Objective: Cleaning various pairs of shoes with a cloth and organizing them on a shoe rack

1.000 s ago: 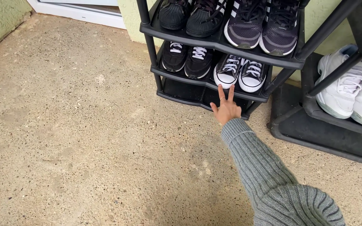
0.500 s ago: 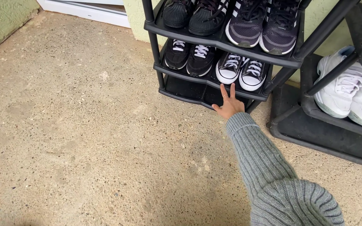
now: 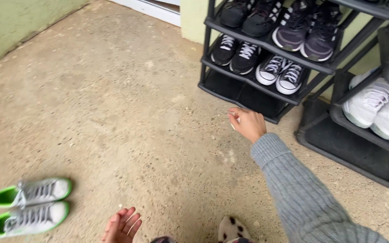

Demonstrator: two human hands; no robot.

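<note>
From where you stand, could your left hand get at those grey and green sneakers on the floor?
Probably yes. The left hand is open, low over the concrete floor, and the grey and green sneakers lie just to its left. Nothing sits on the bare floor between them.

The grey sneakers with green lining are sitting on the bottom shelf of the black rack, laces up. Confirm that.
Not on the shelf. The head view shows the grey sneakers with green lining on the concrete floor, laces up, well left of the black rack.
</note>
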